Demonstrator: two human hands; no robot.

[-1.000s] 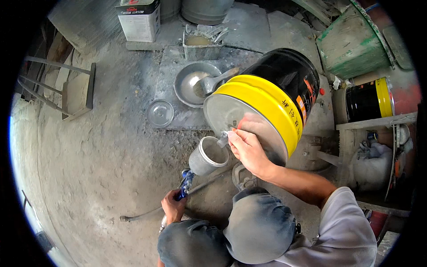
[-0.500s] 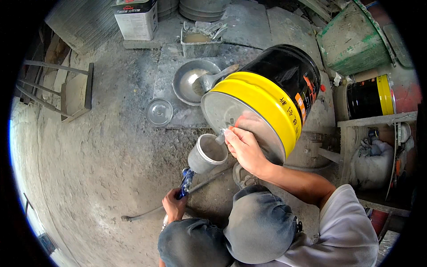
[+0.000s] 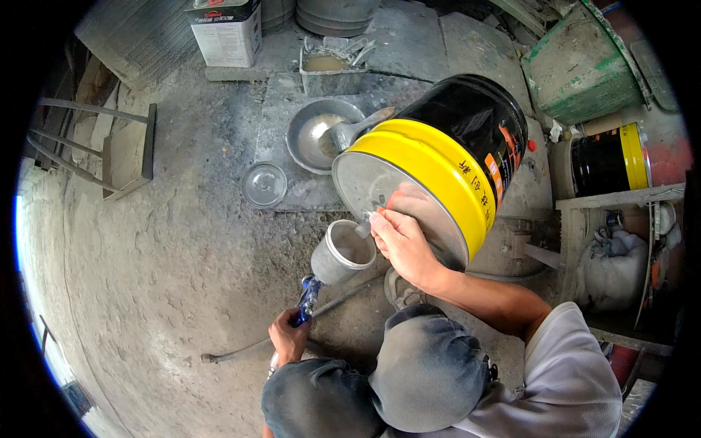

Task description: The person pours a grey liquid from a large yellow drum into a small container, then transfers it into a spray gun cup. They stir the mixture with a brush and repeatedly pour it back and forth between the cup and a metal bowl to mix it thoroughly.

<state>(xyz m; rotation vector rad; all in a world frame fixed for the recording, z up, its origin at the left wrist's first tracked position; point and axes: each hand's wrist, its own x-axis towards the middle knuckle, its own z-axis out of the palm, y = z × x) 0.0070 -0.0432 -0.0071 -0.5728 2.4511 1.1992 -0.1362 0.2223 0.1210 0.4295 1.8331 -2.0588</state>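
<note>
Spray gun (image 3: 308, 293), blue-bodied, is held upright near the middle of the view, below and left of the big tilted drum! From the far left: a metal-legged stand (image 3: 128, 155) is picked out, then a white tin (image 3: 228, 42) farther back, then a round metal lid (image 3: 264, 185), laid flat. Here the gun's handle is wrapped by the left hand (image 3: 290, 337), fingers closed. Beyond it a basin (image 3: 298, 150) is seen with a brush-like tool propped in it. Above the gun, the grey cup (image 3: 328, 264) is tilted, its mouth met by a clear spout (image 3: 364, 229). That spout is pinched by the right hand (image 3: 401, 241), hands both occupied! Next, the black-and-yellow drum (image 3: 447, 160), and at far right another similar drum (image 3: 600, 164) is spotted.
</note>
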